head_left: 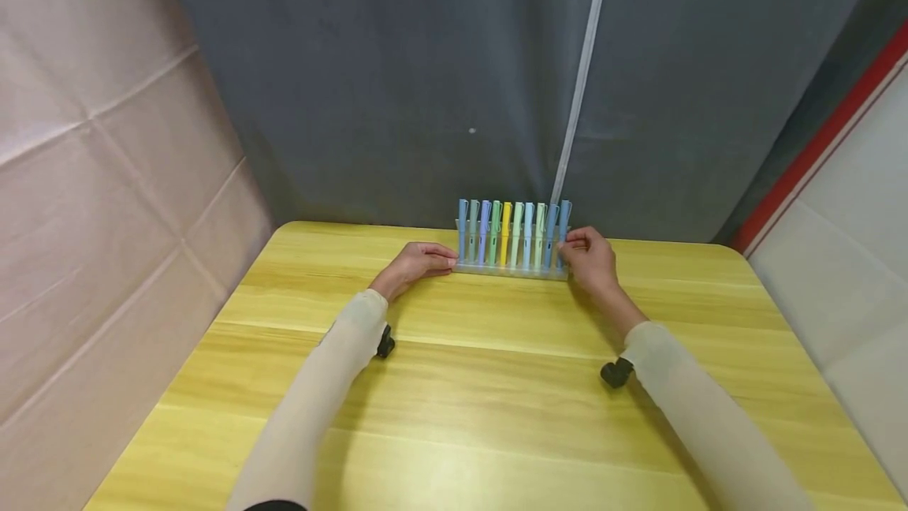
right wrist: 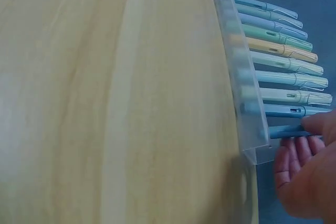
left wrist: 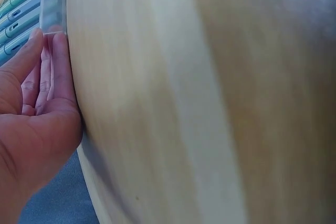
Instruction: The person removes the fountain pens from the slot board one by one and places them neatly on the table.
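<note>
A clear pen rack (head_left: 511,272) stands at the far side of the table, with a row of slim clipped pens upright in it. My left hand (head_left: 417,262) pinches the rack's left end; in the left wrist view its thumb and fingers (left wrist: 62,66) meet at the clear corner. At the other end is my right hand (head_left: 592,262), its thumb and fingers around the rightmost blue pen (head_left: 564,214). That pen's lower part (right wrist: 283,131) stands in the rack, and the thumb covers its upper part in the right wrist view.
The wood-grain table (head_left: 482,400) reaches back to a dark grey curtain (head_left: 397,85) close behind the rack. A pale cloth wall (head_left: 106,180) rises on the left, and a white panel with a red edge (head_left: 830,132) stands on the right.
</note>
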Motion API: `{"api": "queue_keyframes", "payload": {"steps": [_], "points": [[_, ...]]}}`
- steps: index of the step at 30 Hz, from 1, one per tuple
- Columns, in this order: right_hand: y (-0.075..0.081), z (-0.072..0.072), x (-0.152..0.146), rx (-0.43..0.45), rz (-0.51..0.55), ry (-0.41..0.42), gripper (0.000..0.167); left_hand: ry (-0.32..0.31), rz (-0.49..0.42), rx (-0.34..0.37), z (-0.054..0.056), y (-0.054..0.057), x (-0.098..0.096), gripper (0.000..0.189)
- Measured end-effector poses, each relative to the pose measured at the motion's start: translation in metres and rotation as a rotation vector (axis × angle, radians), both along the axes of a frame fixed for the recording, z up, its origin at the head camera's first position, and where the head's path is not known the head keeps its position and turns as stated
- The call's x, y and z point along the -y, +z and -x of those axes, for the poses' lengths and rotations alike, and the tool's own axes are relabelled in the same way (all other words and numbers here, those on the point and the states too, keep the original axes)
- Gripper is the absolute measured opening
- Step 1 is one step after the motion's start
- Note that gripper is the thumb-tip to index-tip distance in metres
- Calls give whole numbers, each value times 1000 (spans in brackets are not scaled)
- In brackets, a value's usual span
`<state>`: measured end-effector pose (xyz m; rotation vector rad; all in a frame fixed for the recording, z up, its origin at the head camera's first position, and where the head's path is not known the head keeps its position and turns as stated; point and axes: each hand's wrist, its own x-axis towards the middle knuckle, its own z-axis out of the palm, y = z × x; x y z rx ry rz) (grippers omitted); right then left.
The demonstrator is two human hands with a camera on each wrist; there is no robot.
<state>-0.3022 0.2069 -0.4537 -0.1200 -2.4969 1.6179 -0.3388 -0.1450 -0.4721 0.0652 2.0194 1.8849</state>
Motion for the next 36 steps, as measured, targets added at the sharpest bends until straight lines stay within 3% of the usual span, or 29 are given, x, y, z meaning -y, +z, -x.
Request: {"api": "queue_keyframes", "payload": {"steps": [7,11,15,24,36], "points": [[12,1,-2,-100,71,-64,29,-10,16,-2,-1,0,1,30],[17,-2,-12,-70,10,-130,26,-14,33,-5,-1,0,0,30],[17,-7,-24,-7,-127,-168,26,-14,34,-4,-1,0,-1,30],[5,-14,-40,89,-412,-58,25,-15,36,0,-1,-1,-1,30],[-1,-15,-44,123,-487,20,22,-19,42,6,-1,0,0,29]]}}
